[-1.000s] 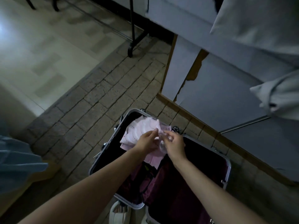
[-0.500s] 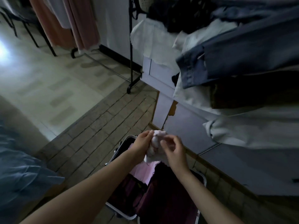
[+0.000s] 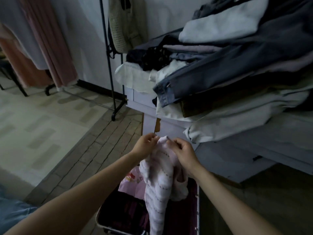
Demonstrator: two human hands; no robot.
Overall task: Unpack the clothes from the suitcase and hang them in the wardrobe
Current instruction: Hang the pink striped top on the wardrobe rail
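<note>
Striped pink garment [image 3: 158, 180] hung from our two hands, directly above the open suitcase [image 3: 197, 197] below our wrists. Our left hand [image 3: 144, 145] and right hand [image 3: 183, 150] sat close together, each pinching the top edge, fabric bunched between them. To do this well, we judged, we needed to spread the hands apart, find both shoulders, shake it flat. Clothes rack [image 3: 108, 68] stood ahead and left of the hands. No hanger was visible; pile of clothes [image 3: 237, 53] lay up right.
</note>
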